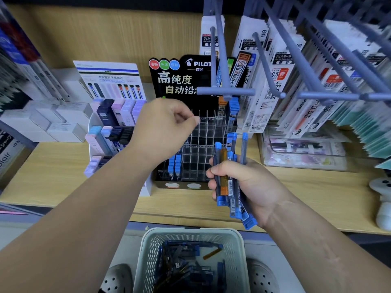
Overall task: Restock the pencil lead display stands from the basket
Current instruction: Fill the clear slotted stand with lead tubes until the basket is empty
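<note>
Head view: the right hand (pixel 243 182) grips a bundle of lead tubes (pixel 227 180), which stick out above and below the fist, just before the clear display stand (pixel 198 144). The left hand (pixel 165 125) hovers over the stand's upper slots with fingers curled; whether it pinches anything cannot be told. More lie in the basket (pixel 146 261) below.

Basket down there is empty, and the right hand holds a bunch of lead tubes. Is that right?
Not quite: the head view shows the basket is not empty, it has loose tubes lying in it. The right hand does hold a bunch of lead tubes.
</note>
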Available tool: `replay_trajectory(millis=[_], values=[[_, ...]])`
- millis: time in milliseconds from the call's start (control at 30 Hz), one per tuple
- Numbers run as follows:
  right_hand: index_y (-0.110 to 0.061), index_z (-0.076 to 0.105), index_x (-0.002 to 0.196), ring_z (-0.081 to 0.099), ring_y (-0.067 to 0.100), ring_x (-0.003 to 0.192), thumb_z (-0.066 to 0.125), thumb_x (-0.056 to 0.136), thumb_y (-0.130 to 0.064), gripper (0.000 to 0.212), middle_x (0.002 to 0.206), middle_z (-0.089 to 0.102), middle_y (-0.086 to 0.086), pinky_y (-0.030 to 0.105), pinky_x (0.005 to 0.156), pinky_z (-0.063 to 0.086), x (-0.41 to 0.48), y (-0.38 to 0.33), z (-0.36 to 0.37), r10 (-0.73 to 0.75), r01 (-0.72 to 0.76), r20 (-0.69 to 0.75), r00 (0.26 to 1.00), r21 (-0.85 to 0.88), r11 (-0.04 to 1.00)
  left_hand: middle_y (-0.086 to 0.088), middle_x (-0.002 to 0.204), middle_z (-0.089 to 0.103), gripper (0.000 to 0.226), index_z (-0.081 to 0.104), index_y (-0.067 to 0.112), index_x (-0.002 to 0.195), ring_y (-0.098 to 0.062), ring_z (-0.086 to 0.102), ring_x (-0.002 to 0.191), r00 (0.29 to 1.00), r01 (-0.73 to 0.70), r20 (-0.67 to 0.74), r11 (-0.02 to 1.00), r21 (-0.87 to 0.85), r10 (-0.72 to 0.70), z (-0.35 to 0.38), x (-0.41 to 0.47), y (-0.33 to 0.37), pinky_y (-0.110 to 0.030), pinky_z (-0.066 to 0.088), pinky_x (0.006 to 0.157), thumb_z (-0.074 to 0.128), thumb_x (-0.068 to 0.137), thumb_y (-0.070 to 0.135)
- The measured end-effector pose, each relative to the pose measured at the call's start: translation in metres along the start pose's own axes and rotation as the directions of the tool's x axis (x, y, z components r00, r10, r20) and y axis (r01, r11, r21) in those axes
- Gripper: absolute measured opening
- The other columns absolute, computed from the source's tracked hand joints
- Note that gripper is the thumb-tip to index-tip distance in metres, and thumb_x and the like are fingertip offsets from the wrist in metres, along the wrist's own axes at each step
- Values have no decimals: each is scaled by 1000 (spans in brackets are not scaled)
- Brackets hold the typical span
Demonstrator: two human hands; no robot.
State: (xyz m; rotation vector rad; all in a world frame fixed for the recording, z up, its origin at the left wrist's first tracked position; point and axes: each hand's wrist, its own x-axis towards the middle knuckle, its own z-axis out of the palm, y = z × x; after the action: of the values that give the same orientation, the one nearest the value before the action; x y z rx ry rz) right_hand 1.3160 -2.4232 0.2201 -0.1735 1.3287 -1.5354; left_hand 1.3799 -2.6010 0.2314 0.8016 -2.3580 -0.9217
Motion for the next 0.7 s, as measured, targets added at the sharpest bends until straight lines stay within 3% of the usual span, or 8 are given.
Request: replay_trajectory(millis=[67,133,200,267,400,567,700], values=[[-3,64,103,62,20,60,66,84,3,20,78,68,11,31,54,54,0,0,1,4,-4,-4,1000,-14,1000,1,68,69,15,76,20,78,-5,55,53,980,120,183,971,-208,-82,1,-7,10,-23,45,58,73,88,31],[-2,64,105,62,19,60,67,83,3,22,78,68,11,31,54,54,0,0,3,5,-4,3,1000,-18,1000,0,72,72,14,77,15,87,-8,47,47,908,261,400,914,-310,-123,3,-15,16,-22,40,51,70,91,26],[-1,64,103,63,19,60,67,84,3,20,78,68,11,31,54,54,0,0,4,4,-4,3,1000,-32,999,4,59,65,11,76,12,95,-11,40,46,853,352,504,862,-364,-136,5,-21,16,-20,33,45,67,93,19],[-1,65,100,64,18,60,67,84,2,16,77,69,10,30,53,54,0,-1,5,1,-1,-2,1000,-52,999,8,47,55,11,74,9,99,-9,39,44,836,395,530,824,-406,-141,7,-23,13,-20,30,43,66,93,15],[-5,69,91,63,17,59,67,85,1,8,77,68,9,31,54,54,-1,-3,4,-1,1,18,1000,-21,1000,4,48,56,9,71,7,96,-9,40,44,809,491,568,704,-512,-151,7,-22,13,-20,29,43,64,93,11],[-13,74,82,64,17,61,73,76,-12,6,80,69,7,30,56,56,-1,-6,3,-8,6,48,999,34,999,-8,84,74,17,73,9,91,-10,57,50,797,542,593,567,-621,-114,3,-18,11,-18,41,43,70,77,19],[-11,73,88,64,15,60,76,73,-20,18,79,70,6,29,54,55,-2,-7,3,2,-3,35,999,50,999,-11,86,74,20,71,9,90,-12,64,55,821,533,558,512,-674,-120,1,-15,7,-18,47,45,71,73,20]])
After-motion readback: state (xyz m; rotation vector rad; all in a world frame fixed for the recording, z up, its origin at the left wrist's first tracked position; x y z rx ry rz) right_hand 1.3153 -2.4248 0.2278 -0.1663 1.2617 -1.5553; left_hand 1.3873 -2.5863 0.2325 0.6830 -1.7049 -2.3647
